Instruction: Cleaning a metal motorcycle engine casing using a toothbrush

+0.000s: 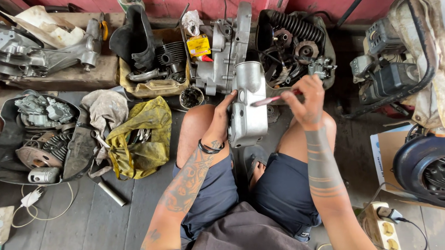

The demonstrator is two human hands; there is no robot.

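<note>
I sit on a wooden floor with my knees up. My left hand (221,121) grips the left edge of a silver metal engine cover (248,104) that stands upright between my knees. My right hand (308,100) holds a thin red-handled tool (271,99), its tip touching the cover's upper right side. A black band circles my left wrist. A larger grey engine casing (225,46) stands just behind the cover.
A yellow cloth (139,138) with tools lies at the left beside a black tray of engine parts (40,136). Another parts tub (296,46) sits ahead. A metal tube (111,192) lies on the floor. A power strip (381,228) is at lower right, machines at right.
</note>
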